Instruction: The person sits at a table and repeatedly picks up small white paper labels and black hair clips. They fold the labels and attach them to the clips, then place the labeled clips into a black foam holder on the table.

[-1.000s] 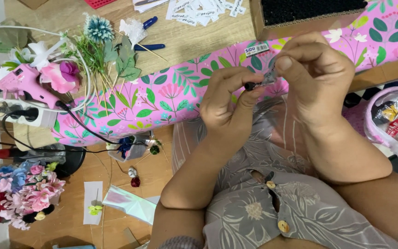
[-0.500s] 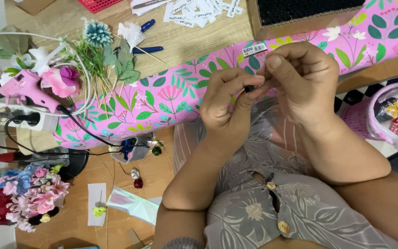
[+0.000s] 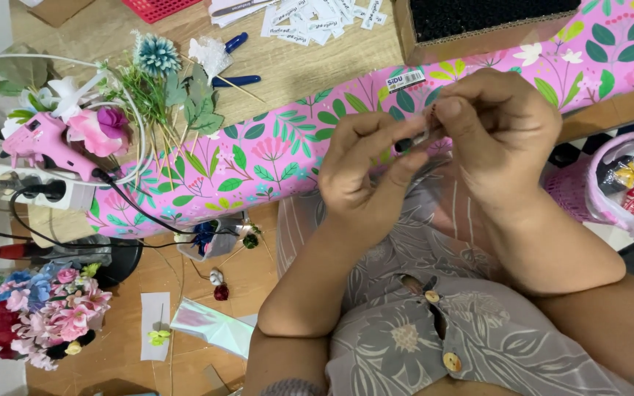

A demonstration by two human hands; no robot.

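My left hand [image 3: 365, 172] and my right hand [image 3: 504, 125] meet above my lap, fingertips pinched together on a small dark piece [image 3: 414, 139] that is mostly hidden between them. Both hands hover in front of a long roll of pink floral wrapping paper [image 3: 258, 158] lying across the wooden table edge. I cannot tell exactly what the small piece is.
A pink glue gun [image 3: 38, 143] and artificial flowers [image 3: 152, 81] lie at the left beside a white power strip [image 3: 27, 194]. A bouquet [image 3: 42, 312] sits lower left. Blue-handled scissors [image 3: 236, 62], paper slips [image 3: 317, 13], a cardboard box [image 3: 478, 29] and a pink basket [image 3: 625, 183] surround the work.
My hands have shifted slightly up and right while staying pinched together on the small piece. Nothing else has moved.
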